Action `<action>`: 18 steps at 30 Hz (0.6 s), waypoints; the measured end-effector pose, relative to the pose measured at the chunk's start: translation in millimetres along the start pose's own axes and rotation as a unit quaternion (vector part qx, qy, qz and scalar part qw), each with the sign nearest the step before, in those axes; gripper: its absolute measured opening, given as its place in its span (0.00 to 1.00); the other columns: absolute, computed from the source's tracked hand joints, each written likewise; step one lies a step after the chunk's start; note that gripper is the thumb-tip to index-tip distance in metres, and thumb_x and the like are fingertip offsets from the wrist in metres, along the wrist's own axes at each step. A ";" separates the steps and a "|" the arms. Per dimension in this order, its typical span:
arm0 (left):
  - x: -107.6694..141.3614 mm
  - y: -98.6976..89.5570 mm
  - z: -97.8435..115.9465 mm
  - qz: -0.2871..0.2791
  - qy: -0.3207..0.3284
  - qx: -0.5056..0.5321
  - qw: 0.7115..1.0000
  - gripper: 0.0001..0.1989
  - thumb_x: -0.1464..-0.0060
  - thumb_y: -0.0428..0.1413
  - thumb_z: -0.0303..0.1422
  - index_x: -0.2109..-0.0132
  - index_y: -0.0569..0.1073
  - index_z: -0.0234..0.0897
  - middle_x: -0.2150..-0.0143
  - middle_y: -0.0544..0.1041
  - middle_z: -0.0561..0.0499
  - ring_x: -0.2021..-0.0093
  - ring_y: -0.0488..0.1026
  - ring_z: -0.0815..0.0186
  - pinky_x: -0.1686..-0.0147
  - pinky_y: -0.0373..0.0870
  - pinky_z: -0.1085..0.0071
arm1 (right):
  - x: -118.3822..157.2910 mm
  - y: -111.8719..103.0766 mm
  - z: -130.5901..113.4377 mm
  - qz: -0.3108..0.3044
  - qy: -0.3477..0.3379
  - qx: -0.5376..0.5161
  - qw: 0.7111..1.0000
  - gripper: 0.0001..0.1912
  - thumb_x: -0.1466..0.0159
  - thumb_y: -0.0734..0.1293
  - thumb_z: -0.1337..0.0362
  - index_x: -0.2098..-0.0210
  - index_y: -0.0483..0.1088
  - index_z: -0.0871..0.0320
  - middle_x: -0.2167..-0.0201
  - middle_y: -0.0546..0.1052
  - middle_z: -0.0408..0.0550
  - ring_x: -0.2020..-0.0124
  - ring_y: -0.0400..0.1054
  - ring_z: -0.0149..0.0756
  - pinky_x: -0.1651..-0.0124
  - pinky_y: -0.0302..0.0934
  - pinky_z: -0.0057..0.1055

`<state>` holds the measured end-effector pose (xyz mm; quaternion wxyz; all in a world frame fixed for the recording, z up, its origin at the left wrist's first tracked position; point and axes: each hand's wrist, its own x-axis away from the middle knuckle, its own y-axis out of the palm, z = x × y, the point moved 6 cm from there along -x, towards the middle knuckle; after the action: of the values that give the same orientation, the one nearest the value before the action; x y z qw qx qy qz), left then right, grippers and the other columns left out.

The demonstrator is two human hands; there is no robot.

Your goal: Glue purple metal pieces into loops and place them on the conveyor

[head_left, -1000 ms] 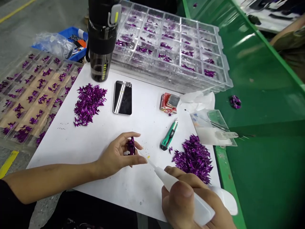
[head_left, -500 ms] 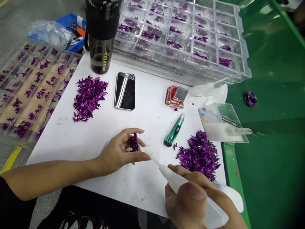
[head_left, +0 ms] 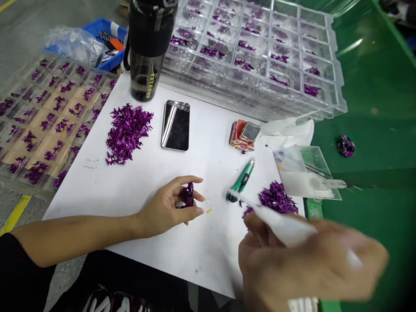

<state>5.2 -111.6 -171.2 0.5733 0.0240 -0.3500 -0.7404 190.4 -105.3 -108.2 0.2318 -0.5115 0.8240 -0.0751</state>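
My left hand is closed around a small shiny purple piece, pinched between thumb and fingers just above the white tabletop. In my right hand, blurred by motion, is a white squeeze bottle with a thin nozzle. Its tip points left, over the end of a green utility knife. Behind the bottle lies a pile of pointed purple metallic pieces, partly hidden by it. Another such pile is on the left of the table.
A phone and a dark drink bottle stand toward the back. Stacked clear compartment trays border the far edge. A small red box and a clear holder with tweezers are at right. Another compartment tray sits left.
My right hand has drawn the bottle's nozzle away from the purple piece, up and to the right. My left hand still holds the piece. The whole view has shifted slightly.
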 end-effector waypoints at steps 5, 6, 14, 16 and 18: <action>4.5 4.8 0.3 -0.016 0.005 -0.022 1.000 0.25 0.45 0.65 0.29 0.40 0.74 0.40 0.52 0.77 0.44 0.59 0.76 0.62 0.65 0.78 0.66 | -44.8 55.7 20.7 -0.093 0.044 0.082 0.991 0.25 0.40 0.73 0.41 0.55 0.74 0.54 0.59 0.81 0.52 0.61 0.78 0.45 0.56 0.74 0.43; 5.5 5.9 -0.7 -0.025 0.005 -0.033 0.999 0.25 0.46 0.66 0.30 0.41 0.74 0.40 0.53 0.77 0.44 0.59 0.78 0.61 0.62 0.79 0.64 | -48.9 64.2 25.2 -0.130 0.038 0.103 0.985 0.27 0.42 0.73 0.40 0.57 0.74 0.54 0.59 0.81 0.52 0.60 0.78 0.45 0.54 0.74 0.44; 9.4 19.9 -5.3 -0.158 0.182 -0.348 0.906 0.14 0.43 0.60 0.33 0.50 0.78 0.39 0.59 0.84 0.49 0.63 0.82 0.63 0.53 0.79 0.69 | -43.8 82.4 -24.1 -0.345 -0.142 0.440 0.817 0.21 0.31 0.63 0.44 0.67 0.72 0.54 0.76 0.78 0.51 0.77 0.72 0.48 0.73 0.57 0.37; 8.7 22.0 -9.6 -0.179 0.188 -0.391 0.883 0.14 0.44 0.58 0.32 0.50 0.78 0.42 0.61 0.84 0.51 0.62 0.84 0.63 0.54 0.78 0.71 | -31.1 116.3 -57.0 -0.443 -0.170 0.362 0.803 0.14 0.28 0.64 0.51 0.62 0.75 0.53 0.69 0.82 0.48 0.73 0.75 0.44 0.69 0.62 0.36; 7.4 22.0 -12.2 -0.181 0.186 -0.416 0.871 0.15 0.45 0.58 0.32 0.50 0.77 0.44 0.61 0.85 0.53 0.63 0.84 0.63 0.55 0.78 0.73 | -18.3 160.0 -83.2 -0.511 -0.185 0.309 0.780 0.07 0.27 0.65 0.60 0.58 0.74 0.54 0.60 0.83 0.48 0.63 0.78 0.41 0.60 0.66 0.34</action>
<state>26.2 -126.1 -165.7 0.4402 -0.0167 0.1144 -0.8904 29.8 -24.2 -87.0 0.4531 -0.7624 0.3155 -0.3375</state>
